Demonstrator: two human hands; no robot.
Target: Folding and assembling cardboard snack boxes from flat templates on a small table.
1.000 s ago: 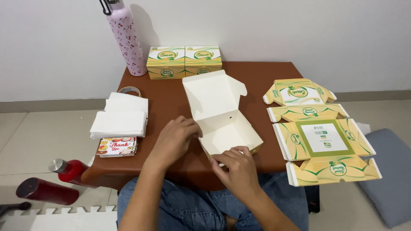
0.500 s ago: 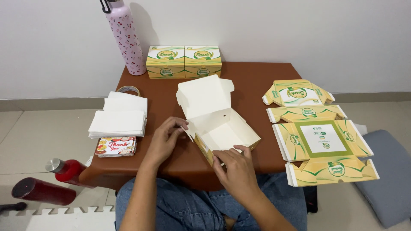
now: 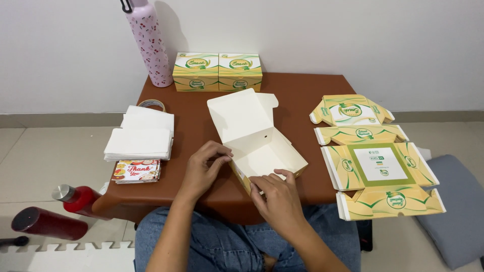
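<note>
An open cardboard box (image 3: 262,151), white inside and yellow outside, sits on the brown table (image 3: 302,95) with its lid raised toward the back. My left hand (image 3: 204,168) grips the box's near left corner with the fingers curled over the wall. My right hand (image 3: 280,199) presses on the front wall at the near edge. The box stands turned at an angle to the table's front edge.
Several flat unfolded yellow boxes (image 3: 378,161) lie at the right. Two closed boxes (image 3: 218,70) stand at the back beside a pink bottle (image 3: 150,43). White napkins (image 3: 141,138), cards (image 3: 136,170) and a tape roll (image 3: 151,104) lie left. Red bottles (image 3: 75,197) are on the floor.
The box has turned and slid slightly to the right; its lid now leans further back. Both hands shifted along the near walls while holding it.
</note>
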